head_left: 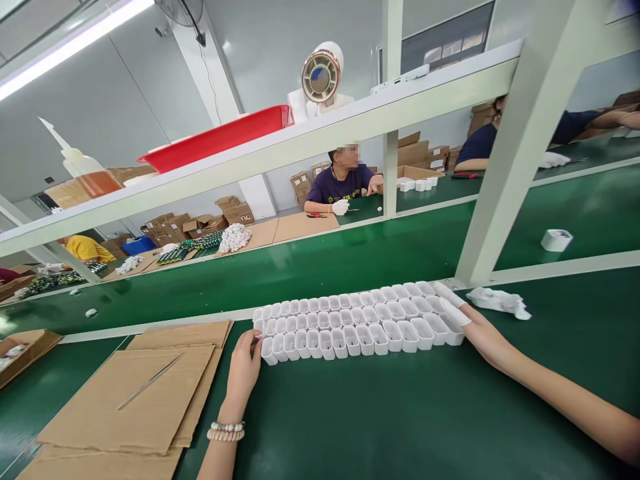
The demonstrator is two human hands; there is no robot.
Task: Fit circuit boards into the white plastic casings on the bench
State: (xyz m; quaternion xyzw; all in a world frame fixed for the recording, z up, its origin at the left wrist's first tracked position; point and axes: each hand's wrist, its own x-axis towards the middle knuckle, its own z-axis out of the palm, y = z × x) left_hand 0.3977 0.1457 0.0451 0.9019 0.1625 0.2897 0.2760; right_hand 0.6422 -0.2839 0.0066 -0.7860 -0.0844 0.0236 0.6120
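A long block of several small white plastic cases (357,321), set in three tight rows, lies on the green bench mat (380,413). My left hand (243,369) presses flat against the block's left end, a bead bracelet on its wrist. My right hand (477,331) presses against the right end; its fingers wear white finger cots. Neither hand lifts a case; both touch only the outer cases.
Flat cardboard sheets (135,400) with metal tweezers (149,382) lie at left, next to an open box (25,347). A crumpled white glove (500,301) rests by the frame post (505,167). A lone case (557,239) sits on the conveyor. Other people work across it.
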